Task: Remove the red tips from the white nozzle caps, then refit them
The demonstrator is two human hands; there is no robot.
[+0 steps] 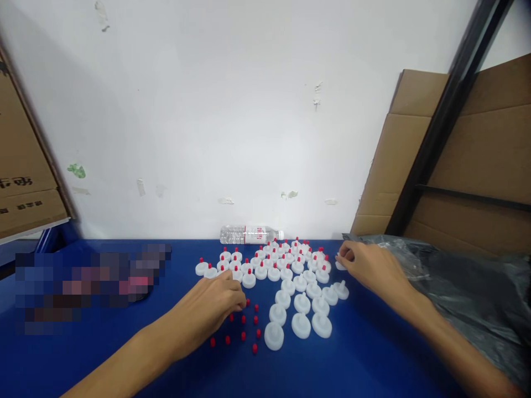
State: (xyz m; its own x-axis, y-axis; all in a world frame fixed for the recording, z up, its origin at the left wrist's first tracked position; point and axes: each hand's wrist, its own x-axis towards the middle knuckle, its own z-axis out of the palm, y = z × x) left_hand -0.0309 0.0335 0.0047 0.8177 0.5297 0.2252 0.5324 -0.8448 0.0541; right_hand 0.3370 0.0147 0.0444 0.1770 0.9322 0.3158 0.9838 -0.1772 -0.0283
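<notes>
My left hand (219, 301) is over the blue table, fingers curled down and together by the small red tips (243, 319). Whatever it pinches is hidden under the fingers. My right hand (367, 264) has thumb and finger closed on a white round nozzle cap (341, 266) at the right edge of the group. Between the hands stand several white nozzle caps (302, 303) without red tips, their spouts pointing up. Behind them, many similar white caps (261, 271) carry red tips on their spouts. Several loose red tips lie in front of my left hand.
A clear plastic bottle (253, 235) lies on its side against the white wall (249, 110). Dark plastic bags (464, 298) cover the table's right side. Cardboard (398, 149) and a black post (435, 121) stand at right, a carton (29, 166) at left. A blurred patch (91, 282) hides items at left.
</notes>
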